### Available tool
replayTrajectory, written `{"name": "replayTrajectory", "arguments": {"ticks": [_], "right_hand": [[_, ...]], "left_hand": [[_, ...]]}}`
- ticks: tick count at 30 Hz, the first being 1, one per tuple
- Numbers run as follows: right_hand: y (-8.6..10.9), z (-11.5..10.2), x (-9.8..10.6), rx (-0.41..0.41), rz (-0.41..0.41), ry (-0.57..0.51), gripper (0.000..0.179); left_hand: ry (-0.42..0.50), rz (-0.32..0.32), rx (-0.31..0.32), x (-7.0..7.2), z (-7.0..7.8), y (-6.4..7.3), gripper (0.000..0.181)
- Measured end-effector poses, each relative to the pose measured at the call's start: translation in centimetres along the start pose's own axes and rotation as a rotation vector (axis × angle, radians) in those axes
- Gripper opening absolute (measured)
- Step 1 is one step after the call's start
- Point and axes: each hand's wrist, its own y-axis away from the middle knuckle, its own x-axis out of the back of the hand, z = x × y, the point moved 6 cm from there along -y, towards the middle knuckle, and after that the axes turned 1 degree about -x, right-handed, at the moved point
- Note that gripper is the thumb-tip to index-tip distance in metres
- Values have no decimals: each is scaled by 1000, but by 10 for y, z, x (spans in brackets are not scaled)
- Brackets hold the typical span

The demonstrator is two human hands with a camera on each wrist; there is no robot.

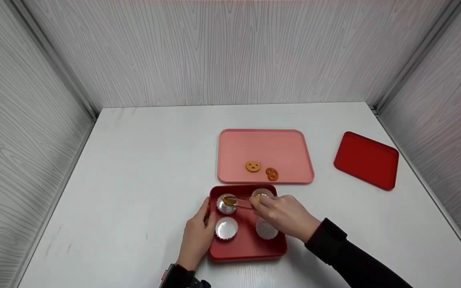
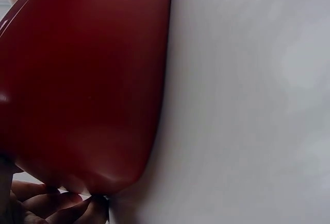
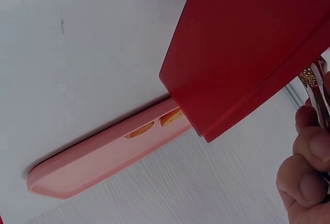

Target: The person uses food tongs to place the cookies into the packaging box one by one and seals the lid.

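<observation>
A red rectangular box (image 1: 250, 248) holds several silver baking cups, among them the near-left cup (image 1: 226, 229) and near-right cup (image 1: 267, 231). My left hand (image 1: 198, 236) grips the box's left wall; its fingers (image 2: 51, 203) press round a corner in the left wrist view. My right hand (image 1: 286, 214) holds metal tongs (image 1: 241, 199) reaching left across the box. Their tips hold a small golden-brown piece (image 1: 229, 201) at the far-left cup (image 1: 221, 208); whether it touches the cup I cannot tell. The far-right cup (image 1: 263, 192) is partly hidden by my right hand.
Behind the box lies a pink tray (image 1: 262, 146) with a round face-shaped cookie (image 1: 253, 166) and a pretzel (image 1: 272, 174). A dark red tray (image 1: 368, 160) sits at the right, near the table's edge. Wood-grain panels (image 1: 230, 52) stand round the white table (image 1: 134, 180).
</observation>
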Motion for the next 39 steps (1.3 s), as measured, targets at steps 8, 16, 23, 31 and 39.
{"name": "replayTrajectory", "arguments": {"ticks": [8, 16, 23, 31, 39], "right_hand": [[-1, -1, -6, 6, -15, 25, 33], [-3, -1, -10, -1, -37, 25, 35], [-5, -2, -7, -10, -11, 19, 34], [-6, 0, 1, -39, -38, -18, 33], [-3, 5, 7, -57, -13, -44, 32]], "left_hand": [[-4, -5, 12, -1, -1, 0, 52], [-10, -1, 14, -1, 0, 0, 51], [-2, -2, 9, -1, 0, 1, 51], [8, 4, -4, -1, -1, 0, 51], [10, -3, 10, -1, -2, 0, 52]]}}
